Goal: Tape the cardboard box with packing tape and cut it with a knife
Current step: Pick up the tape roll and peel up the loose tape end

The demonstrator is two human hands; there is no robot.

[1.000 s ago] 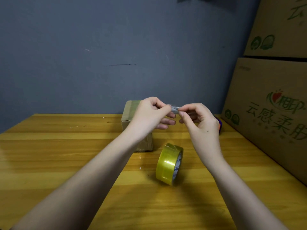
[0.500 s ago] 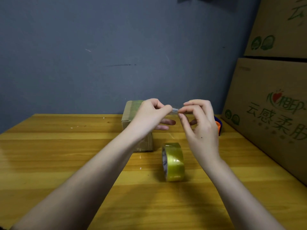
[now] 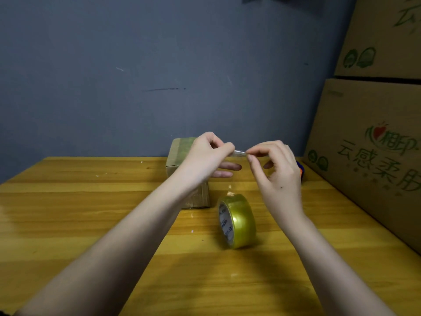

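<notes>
A small cardboard box (image 3: 180,153) with greenish tape over its top stands on the wooden table (image 3: 91,213), partly hidden behind my left arm. My left hand (image 3: 206,156) and my right hand (image 3: 276,174) are raised above the table, each pinching one end of a small crumpled scrap of clear tape (image 3: 239,153). Below them a roll of yellowish packing tape (image 3: 237,221) stands on its edge, with a thin clear strip rising from it. A dark blue and orange object (image 3: 301,171) shows behind my right hand; I cannot tell whether it is the knife.
Two large printed cardboard cartons (image 3: 369,144) are stacked along the right edge of the table. A blue-grey wall (image 3: 159,76) runs right behind the table.
The tape roll has turned on the table, its printed core now facing left instead of right. My right hand lifted slightly and its fingers spread while both hands keep pinching the tape scrap.
</notes>
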